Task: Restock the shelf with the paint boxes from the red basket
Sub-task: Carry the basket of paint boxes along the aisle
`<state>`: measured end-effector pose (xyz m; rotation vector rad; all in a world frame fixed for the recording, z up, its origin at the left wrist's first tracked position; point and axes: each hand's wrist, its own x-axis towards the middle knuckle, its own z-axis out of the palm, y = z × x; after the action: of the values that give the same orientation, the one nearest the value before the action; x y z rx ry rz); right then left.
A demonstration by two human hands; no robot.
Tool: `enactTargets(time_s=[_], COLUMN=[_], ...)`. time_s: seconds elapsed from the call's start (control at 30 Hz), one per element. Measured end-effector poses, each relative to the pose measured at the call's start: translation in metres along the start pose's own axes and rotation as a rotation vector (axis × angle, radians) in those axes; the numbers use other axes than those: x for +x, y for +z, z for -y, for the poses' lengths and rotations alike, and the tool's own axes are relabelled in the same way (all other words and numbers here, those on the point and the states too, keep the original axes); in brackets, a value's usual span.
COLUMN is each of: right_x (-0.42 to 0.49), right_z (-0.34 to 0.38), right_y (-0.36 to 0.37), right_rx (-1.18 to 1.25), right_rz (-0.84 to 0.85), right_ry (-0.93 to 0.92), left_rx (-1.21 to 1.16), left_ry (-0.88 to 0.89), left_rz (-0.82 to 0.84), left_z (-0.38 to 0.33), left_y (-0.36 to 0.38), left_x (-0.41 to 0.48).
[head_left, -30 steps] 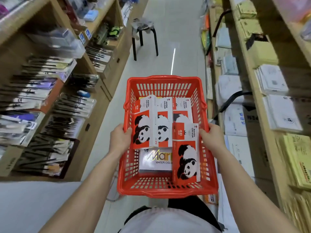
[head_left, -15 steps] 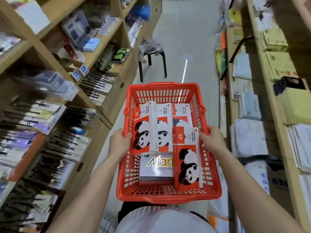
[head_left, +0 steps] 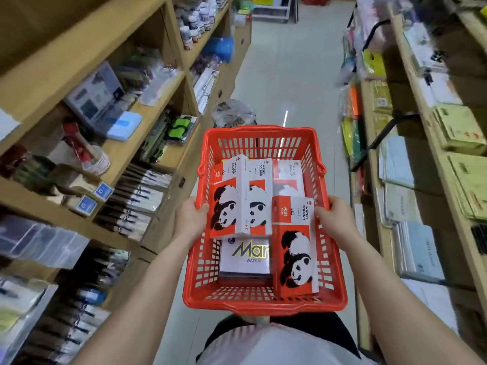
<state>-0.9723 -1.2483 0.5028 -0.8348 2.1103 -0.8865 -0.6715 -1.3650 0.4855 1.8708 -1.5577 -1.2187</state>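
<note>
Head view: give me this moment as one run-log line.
left hand: grips red basket, left rim | right hand: grips right rim | paint boxes: in basket, none picked | place: aisle between shelves

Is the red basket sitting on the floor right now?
No, the left hand and right hand grip the side rims of the red basket, holding it up above the aisle floor.

Glossy red plastic basket (head_left: 263, 302), smooth cardboard paint boxes (head_left: 241, 201), matt wooden shelves (head_left: 79, 40)
</note>
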Motion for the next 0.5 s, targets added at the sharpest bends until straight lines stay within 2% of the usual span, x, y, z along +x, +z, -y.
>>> enactTargets(time_s=[0.23, 0.5], right_x=[0.192, 0.409], right_z=[0.071, 0.165], right_y=[0.018, 0.033], right_rx=[0.037, 0.016], right_rz=[0.018, 0.089], right_ry=[0.017, -0.007], left_rx=[0.033, 0.065], left_ry=[0.014, -0.064], left_rz=[-0.046, -0.091], left_z=[-0.089, -0.185], left_y=[0.021, 0.042], left_x=[0.182, 0.371])
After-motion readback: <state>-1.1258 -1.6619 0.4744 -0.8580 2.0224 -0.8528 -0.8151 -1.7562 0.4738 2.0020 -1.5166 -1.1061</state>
